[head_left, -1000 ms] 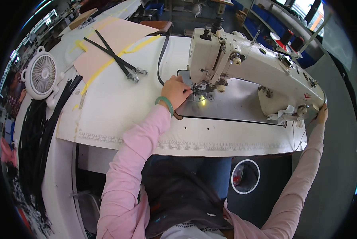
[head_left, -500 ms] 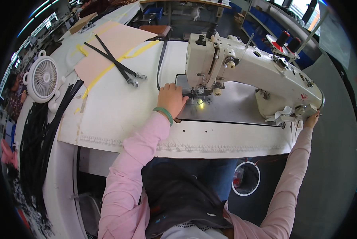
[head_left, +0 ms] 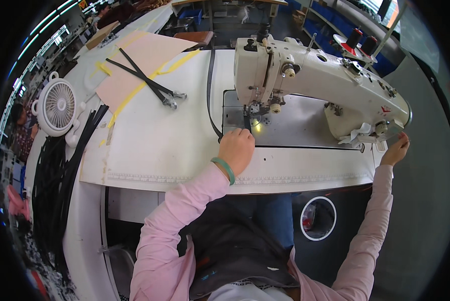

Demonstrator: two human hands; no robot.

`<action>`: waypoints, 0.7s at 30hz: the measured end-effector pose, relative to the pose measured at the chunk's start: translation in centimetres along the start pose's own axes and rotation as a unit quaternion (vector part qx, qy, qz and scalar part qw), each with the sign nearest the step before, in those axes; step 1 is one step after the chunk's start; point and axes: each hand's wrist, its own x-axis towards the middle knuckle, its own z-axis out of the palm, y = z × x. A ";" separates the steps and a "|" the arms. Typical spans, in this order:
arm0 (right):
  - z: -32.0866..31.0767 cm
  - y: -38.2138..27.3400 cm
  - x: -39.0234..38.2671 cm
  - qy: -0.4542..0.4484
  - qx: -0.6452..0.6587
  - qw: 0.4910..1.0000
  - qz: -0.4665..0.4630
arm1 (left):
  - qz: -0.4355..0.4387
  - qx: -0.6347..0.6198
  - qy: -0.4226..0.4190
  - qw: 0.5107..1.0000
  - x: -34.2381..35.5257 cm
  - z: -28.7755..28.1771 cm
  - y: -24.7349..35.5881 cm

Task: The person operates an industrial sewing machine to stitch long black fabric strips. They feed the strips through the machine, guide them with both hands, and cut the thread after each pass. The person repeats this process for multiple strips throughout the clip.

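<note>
A white industrial sewing machine stands on the table. My left hand is closed on a black strap at the front edge of the metal bed plate. From the hand, one length of the strap curves back across the table to its far edge. Another short dark piece runs from my fingers up to the lit needle area. At the machine's right end, my right hand is raised just below the handwheel side, fingers extended, with nothing visible in it.
Two black straps with clear-wrapped ends lie crossed near a pink sheet with yellow tape. On the left are a white fan and a bundle of black straps. A white-rimmed bin stands below the table.
My left hand has moved nearer to me and slightly right, drawing the strap with it, so the strap bends toward the table's front. My right hand has come away slightly from the machine's end.
</note>
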 end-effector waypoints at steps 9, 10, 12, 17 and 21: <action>-1.5 -11.3 -14.4 -0.320 0.177 0.930 0.045 | 0.030 -0.016 -0.023 0.999 -0.5 -1.5 0.7; -1.6 -12.1 -15.9 -0.340 0.152 0.928 0.002 | 0.046 -0.003 -0.032 0.998 -1.0 -1.8 0.9; -1.8 -14.8 -18.0 -0.409 0.156 0.896 -0.078 | 0.077 0.022 -0.048 0.996 -1.9 -2.6 1.6; -1.1 -18.2 -20.9 -0.542 0.152 0.810 -0.163 | 0.110 0.000 -0.080 0.991 -3.2 -4.3 3.1; 0.6 -20.1 -22.1 -0.568 0.185 0.777 -0.201 | 0.130 -0.007 -0.103 0.986 -4.6 -5.5 4.8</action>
